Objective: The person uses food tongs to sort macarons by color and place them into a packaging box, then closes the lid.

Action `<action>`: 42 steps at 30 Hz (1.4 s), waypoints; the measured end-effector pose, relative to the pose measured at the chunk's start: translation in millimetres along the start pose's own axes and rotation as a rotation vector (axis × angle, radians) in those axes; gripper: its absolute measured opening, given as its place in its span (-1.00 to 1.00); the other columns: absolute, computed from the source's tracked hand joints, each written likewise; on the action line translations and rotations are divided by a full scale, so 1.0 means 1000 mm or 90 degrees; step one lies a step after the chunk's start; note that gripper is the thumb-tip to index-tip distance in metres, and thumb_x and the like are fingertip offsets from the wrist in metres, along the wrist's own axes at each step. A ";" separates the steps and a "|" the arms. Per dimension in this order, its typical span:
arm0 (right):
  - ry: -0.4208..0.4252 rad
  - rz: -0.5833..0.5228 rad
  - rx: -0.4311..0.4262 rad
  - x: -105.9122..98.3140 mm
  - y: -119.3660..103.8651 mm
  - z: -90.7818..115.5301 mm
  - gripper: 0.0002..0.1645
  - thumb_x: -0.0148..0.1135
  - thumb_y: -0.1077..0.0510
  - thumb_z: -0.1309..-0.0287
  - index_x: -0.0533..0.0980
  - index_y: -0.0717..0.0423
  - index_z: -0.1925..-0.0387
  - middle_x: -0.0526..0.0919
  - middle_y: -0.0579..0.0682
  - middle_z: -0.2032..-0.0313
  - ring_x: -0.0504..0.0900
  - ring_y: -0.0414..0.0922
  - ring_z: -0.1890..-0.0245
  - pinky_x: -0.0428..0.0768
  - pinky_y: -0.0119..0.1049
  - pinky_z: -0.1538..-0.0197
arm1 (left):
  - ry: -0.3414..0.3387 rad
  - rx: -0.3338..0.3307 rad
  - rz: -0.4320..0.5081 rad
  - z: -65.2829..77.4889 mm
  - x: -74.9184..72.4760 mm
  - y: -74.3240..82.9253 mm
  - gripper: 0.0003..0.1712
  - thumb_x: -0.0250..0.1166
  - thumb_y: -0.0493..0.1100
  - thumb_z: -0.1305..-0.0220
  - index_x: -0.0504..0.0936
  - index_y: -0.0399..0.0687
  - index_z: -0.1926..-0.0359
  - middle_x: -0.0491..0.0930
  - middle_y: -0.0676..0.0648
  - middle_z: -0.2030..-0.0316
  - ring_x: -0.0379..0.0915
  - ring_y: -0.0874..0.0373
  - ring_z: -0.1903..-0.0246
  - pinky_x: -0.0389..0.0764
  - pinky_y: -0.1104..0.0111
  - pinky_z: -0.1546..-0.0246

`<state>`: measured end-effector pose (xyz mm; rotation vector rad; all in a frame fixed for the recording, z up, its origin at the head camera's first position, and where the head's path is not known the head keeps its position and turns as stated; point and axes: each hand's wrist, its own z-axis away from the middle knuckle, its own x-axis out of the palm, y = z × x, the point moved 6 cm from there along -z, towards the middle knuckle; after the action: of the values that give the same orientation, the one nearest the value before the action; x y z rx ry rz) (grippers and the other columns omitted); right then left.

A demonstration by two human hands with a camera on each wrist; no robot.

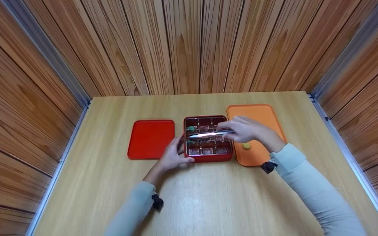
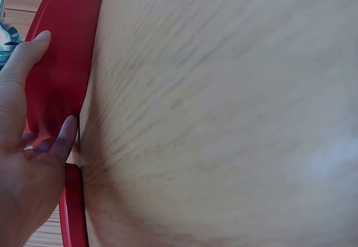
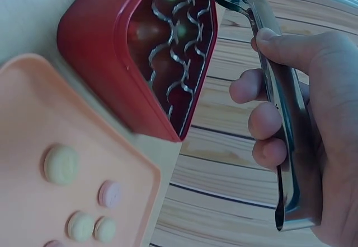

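Observation:
My right hand (image 1: 241,128) holds metal tongs (image 1: 210,134) over the red box (image 1: 208,159), its fingers and thumb around the arms. The tong tips reach the left column of the clear divided insert (image 1: 207,151). A green macaron (image 1: 191,128) sits in a left compartment; another green one beside the tips is partly covered. In the right wrist view the tongs (image 3: 291,118) slant past the box (image 3: 106,62). My left hand (image 1: 172,158) grips the box's front left corner, thumb at the front and fingers along the left side.
An orange tray (image 1: 253,159) lies right of the box, partly under my right arm, with a yellow macaron (image 1: 246,146) on it. Several macarons, including a pink one (image 3: 109,194), show there in the right wrist view. A red lid (image 1: 151,139) lies on the left. Wooden walls enclose the table.

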<state>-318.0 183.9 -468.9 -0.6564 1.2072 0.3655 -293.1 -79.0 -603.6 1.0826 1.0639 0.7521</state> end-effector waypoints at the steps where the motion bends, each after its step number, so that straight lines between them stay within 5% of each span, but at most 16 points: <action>1: 0.002 -0.002 -0.009 0.001 -0.002 -0.001 -0.46 0.23 0.05 -0.65 0.58 0.05 -0.52 0.80 0.15 -0.16 0.52 0.05 0.07 0.52 -0.06 0.00 | 0.000 0.000 0.002 0.000 0.000 0.000 0.41 0.75 -0.21 -0.20 0.02 -0.12 -0.84 0.23 -0.28 -0.75 0.20 -0.24 -0.76 0.51 -0.03 -0.66; 6: 0.002 -0.016 -0.048 0.007 -0.009 -0.006 -0.55 0.26 0.11 -0.62 0.65 0.05 -0.42 0.73 0.05 0.22 0.37 -0.13 0.42 0.32 -0.28 0.30 | -0.004 0.003 0.021 0.001 0.000 -0.001 0.40 0.74 -0.25 -0.21 0.00 -0.18 -0.83 0.22 -0.30 -0.75 0.21 -0.26 -0.75 0.51 -0.05 -0.65; 10: 0.000 -0.029 -0.057 0.012 -0.011 -0.010 -0.61 0.27 0.09 -0.63 0.67 0.00 -0.35 0.67 -0.02 0.31 0.33 -0.20 0.54 0.28 -0.36 0.41 | -0.005 0.012 0.026 0.001 0.000 -0.001 0.40 0.74 -0.30 -0.17 0.01 -0.25 -0.82 0.23 -0.35 -0.73 0.22 -0.29 -0.74 0.53 -0.05 -0.63; 28: -0.011 -0.024 -0.048 0.022 -0.010 -0.014 -0.52 0.31 0.00 -0.61 0.64 -0.01 -0.43 0.80 0.03 0.06 0.50 -0.18 0.42 0.44 -0.33 0.29 | -0.008 0.000 0.014 0.000 -0.001 -0.001 0.41 0.75 -0.20 -0.20 0.00 -0.15 -0.84 0.20 -0.28 -0.77 0.18 -0.25 -0.77 0.49 -0.05 -0.67; 38: 0.001 -0.047 -0.050 0.018 -0.005 -0.011 -0.59 0.30 0.01 -0.61 0.64 -0.02 -0.35 0.63 -0.06 0.34 0.33 -0.22 0.56 0.28 -0.38 0.45 | -0.004 0.002 -0.002 0.000 -0.001 -0.001 0.38 0.73 -0.13 -0.25 0.01 -0.11 -0.84 0.22 -0.25 -0.76 0.18 -0.22 -0.75 0.51 -0.04 -0.67; 42: 0.006 -0.050 -0.005 0.015 0.004 -0.004 -0.53 0.30 -0.01 -0.61 0.61 -0.04 -0.42 0.59 -0.01 0.30 0.39 -0.10 0.39 0.30 -0.27 0.31 | -0.002 0.008 0.001 -0.001 -0.001 -0.001 0.39 0.74 -0.17 -0.22 0.02 -0.15 -0.83 0.23 -0.28 -0.75 0.19 -0.24 -0.75 0.52 -0.03 -0.65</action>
<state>-318.3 182.8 -485.2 -0.7111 1.1866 0.3018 -294.1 -79.6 -604.7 1.0956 1.0664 0.7454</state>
